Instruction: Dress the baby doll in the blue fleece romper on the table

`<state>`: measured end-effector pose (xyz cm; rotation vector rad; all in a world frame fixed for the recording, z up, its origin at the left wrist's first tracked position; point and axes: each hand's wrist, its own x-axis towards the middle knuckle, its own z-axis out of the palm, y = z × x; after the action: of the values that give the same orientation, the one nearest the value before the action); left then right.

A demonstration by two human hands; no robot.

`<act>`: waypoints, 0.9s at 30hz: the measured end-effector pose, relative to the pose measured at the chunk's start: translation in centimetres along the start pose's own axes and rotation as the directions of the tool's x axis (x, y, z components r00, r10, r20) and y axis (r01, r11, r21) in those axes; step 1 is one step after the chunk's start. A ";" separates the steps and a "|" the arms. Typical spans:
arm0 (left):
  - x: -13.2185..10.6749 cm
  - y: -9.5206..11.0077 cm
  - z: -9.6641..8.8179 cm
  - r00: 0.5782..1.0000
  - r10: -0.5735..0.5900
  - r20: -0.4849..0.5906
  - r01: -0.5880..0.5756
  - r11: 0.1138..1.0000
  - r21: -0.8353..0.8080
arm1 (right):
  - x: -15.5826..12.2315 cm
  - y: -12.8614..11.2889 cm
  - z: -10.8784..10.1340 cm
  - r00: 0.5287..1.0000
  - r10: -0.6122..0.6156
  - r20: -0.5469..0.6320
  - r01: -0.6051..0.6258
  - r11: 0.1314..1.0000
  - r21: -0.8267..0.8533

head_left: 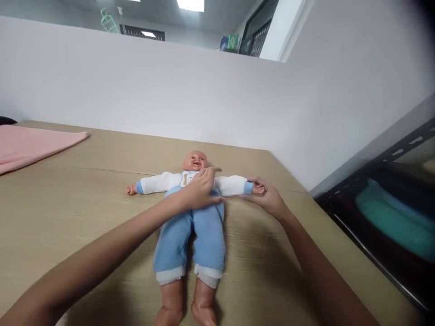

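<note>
A baby doll (207, 235) in a white top and fleecy blue overalls lies face up on the wooden table (84, 217), arms stretched out sideways. Across its chest, at the shoulder on the right of the view, rests my left hand (201, 188). The fingers and thumb of that hand are spread, one on each side of the upper arm. At the far end of the same sleeve, my right hand (270, 197) closes around the doll's small hand and blue cuff, thumb below and fingers above. The doll's bare feet reach the bottom of the view.
A pink cloth (30, 145) lies on the table at the left. Behind the table stands a white partition wall (152, 95). To the right, past the table edge, a black metal rack (374, 176) holds a teal item (394, 222).
</note>
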<state>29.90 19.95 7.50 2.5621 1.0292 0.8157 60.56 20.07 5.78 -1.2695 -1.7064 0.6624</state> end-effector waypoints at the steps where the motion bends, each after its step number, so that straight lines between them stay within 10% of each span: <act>1: 1.5 -0.6 0.3 0.999 0.020 0.036 -0.021 1.000 0.006 | -0.2 -0.5 0.7 1.000 -0.018 -0.006 0.018 1.000 0.017; 6: 4.5 -2.6 1.9 0.991 0.095 0.094 -0.088 0.993 -0.073 | -1.8 -1.4 4.2 0.999 -0.034 -0.016 0.037 0.948 0.316; 12: 3.4 -3.8 1.2 0.956 -0.003 -0.293 -0.160 0.833 -0.529 | -3.2 1.5 7.2 0.984 0.063 0.166 -0.119 0.928 0.353; 18: 1.5 -5.2 -1.1 0.837 -0.457 -0.300 0.011 0.563 -0.826 | -3.5 -0.6 11.7 0.940 0.016 0.341 -0.178 0.875 0.450; 27: -0.6 -6.6 -2.8 0.613 -0.682 -0.398 -0.143 0.399 -0.905 | 0.1 -5.5 15.8 0.920 0.027 0.390 -0.268 0.771 0.578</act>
<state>24.25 24.36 6.66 0.9922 0.8105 1.7663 44.09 19.60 2.94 -0.8309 -1.4645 1.5013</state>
